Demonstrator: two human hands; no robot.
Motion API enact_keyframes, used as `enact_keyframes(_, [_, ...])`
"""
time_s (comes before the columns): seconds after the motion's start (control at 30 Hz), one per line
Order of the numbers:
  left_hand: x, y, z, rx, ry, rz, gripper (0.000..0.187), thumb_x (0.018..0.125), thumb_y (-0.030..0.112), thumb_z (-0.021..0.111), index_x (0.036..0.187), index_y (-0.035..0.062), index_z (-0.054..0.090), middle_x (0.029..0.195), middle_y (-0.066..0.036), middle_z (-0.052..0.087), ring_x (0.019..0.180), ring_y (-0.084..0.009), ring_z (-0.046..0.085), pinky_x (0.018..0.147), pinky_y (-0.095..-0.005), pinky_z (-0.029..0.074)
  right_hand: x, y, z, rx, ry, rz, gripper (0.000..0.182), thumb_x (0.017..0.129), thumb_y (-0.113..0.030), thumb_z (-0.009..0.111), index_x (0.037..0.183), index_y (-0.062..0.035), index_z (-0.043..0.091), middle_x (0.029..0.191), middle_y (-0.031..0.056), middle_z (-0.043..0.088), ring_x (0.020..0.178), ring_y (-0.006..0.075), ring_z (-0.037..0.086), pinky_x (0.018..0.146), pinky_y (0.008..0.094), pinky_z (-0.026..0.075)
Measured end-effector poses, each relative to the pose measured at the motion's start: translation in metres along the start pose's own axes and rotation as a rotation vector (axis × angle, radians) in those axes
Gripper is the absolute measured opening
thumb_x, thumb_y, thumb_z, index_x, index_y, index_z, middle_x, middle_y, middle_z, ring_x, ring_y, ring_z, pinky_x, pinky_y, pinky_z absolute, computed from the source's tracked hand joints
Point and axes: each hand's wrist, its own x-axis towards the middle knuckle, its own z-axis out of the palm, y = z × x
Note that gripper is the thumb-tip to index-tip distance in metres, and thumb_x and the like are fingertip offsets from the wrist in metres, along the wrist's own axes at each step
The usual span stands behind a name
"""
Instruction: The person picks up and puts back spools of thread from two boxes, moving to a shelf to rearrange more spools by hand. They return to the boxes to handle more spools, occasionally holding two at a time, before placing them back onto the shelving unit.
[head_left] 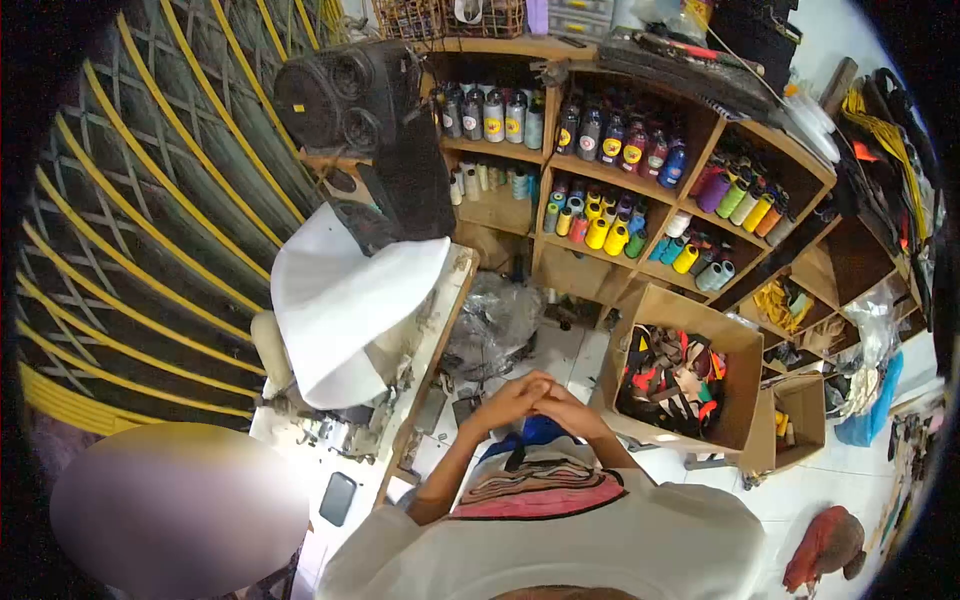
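In front of my body, my left hand (pixel 512 400) and my right hand (pixel 568 410) meet with their fingers folded together. Both are closed, and no object shows between them. Below them is the striped, pink-edged front of my white shirt (pixel 550 540), with a patch of blue cloth (pixel 541 432) just under the fingers. To the left, a large white piece of material (pixel 350 310) lies over a sewing machine on the white work table (pixel 310 545). A dark phone (pixel 338 498) rests on this table.
Wooden shelves (pixel 620 178) with thread cones and bottles stand ahead. A cardboard box (pixel 735 385) of scraps is at the right, beside a smaller box (pixel 808 425). Clear plastic (pixel 495 325) lies beyond my hands. A blurred oval covers the lower left.
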Motion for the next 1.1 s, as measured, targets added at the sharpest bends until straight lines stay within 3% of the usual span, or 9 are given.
enact_keyframes(0.13, [-0.021,0.002,0.012,-0.162,0.002,-0.020,0.037,0.098,0.036,0.051,0.117,0.0048,0.057,0.106,-0.006,0.059,0.100,-0.0145,0.054,0.089,-0.0276,0.042,-0.020,-0.031,0.032,0.055,-0.201,-0.156,0.029,0.096,-0.014,0.054,0.123,-0.0045,0.048,0.107,0.0060,0.057,0.099,0.0148,0.058,0.085,0.0291,0.047])
enact_keyframes(0.27, [-0.055,0.019,0.041,-0.220,0.100,-0.163,0.040,0.098,0.040,0.052,0.117,0.0055,0.056,0.096,0.001,0.056,0.081,-0.0069,0.050,0.068,-0.0209,0.043,-0.038,-0.012,0.045,0.270,-0.263,-0.162,0.023,0.096,-0.012,0.055,0.117,-0.0051,0.050,0.100,0.0036,0.056,0.092,0.0143,0.057,0.081,0.0292,0.047])
enact_keyframes(0.4, [-0.070,-0.005,0.088,-0.181,0.195,-0.004,0.035,0.097,0.037,0.053,0.115,0.0068,0.057,0.092,0.000,0.056,0.078,-0.0053,0.049,0.063,-0.0201,0.041,-0.085,0.005,0.050,-0.032,-0.114,-0.204,0.018,0.093,-0.008,0.052,0.111,-0.0074,0.050,0.102,0.0029,0.053,0.092,0.0140,0.057,0.082,0.0300,0.047])
enact_keyframes(0.43, [-0.071,-0.008,0.104,-0.072,0.258,0.203,0.032,0.097,0.034,0.054,0.112,0.0056,0.057,0.086,-0.002,0.057,0.074,-0.0061,0.051,0.060,-0.0216,0.042,-0.100,0.009,0.047,-0.067,-0.119,-0.164,0.017,0.093,-0.007,0.050,0.110,-0.0070,0.050,0.103,0.0027,0.052,0.094,0.0139,0.056,0.082,0.0299,0.047])
enact_keyframes(0.57, [-0.098,-0.004,0.167,0.139,0.197,0.168,0.024,0.097,0.024,0.056,0.104,0.0019,0.058,0.071,-0.004,0.059,0.061,-0.0129,0.055,0.058,-0.0275,0.047,-0.182,0.030,0.063,-0.124,0.002,-0.292,0.026,0.091,0.005,0.044,0.113,-0.0078,0.046,0.103,0.0037,0.049,0.094,0.0154,0.054,0.083,0.0297,0.048])
enact_keyframes(0.67, [-0.116,-0.007,0.227,0.237,0.114,0.212,0.019,0.094,0.018,0.058,0.103,0.0013,0.058,0.073,-0.009,0.062,0.064,-0.0152,0.057,0.062,-0.0295,0.049,-0.243,0.077,0.074,-0.158,0.206,-0.479,0.035,0.088,0.013,0.044,0.114,-0.0103,0.043,0.111,0.0042,0.043,0.106,0.0138,0.047,0.090,0.0281,0.042])
enact_keyframes(0.7, [-0.125,-0.001,0.244,0.297,0.051,0.101,0.019,0.089,0.014,0.062,0.101,0.0005,0.058,0.083,-0.017,0.066,0.072,-0.0235,0.063,0.069,-0.0324,0.048,-0.266,0.085,0.081,-0.153,0.259,-0.505,0.036,0.087,0.013,0.045,0.115,-0.0107,0.041,0.111,0.0039,0.043,0.106,0.0137,0.046,0.092,0.0275,0.040])
enact_keyframes(0.8, [-0.138,-0.002,0.297,0.291,-0.035,0.263,0.017,0.087,0.013,0.063,0.098,0.0009,0.058,0.081,-0.015,0.065,0.073,-0.0271,0.064,0.068,-0.0350,0.048,-0.322,0.113,0.082,-0.091,0.365,-0.518,0.038,0.087,0.013,0.047,0.116,-0.0110,0.041,0.111,0.0039,0.043,0.107,0.0137,0.046,0.092,0.0280,0.040])
enact_keyframes(1.1, [-0.131,0.029,0.405,0.342,-0.408,0.328,0.011,0.087,0.009,0.061,0.090,-0.0009,0.057,0.076,-0.014,0.061,0.070,-0.0154,0.057,0.068,-0.0310,0.047,-0.432,0.122,0.088,-0.150,0.776,-0.733,0.041,0.083,0.011,0.054,0.116,-0.0106,0.044,0.112,0.0024,0.042,0.103,0.0118,0.044,0.085,0.0245,0.042])
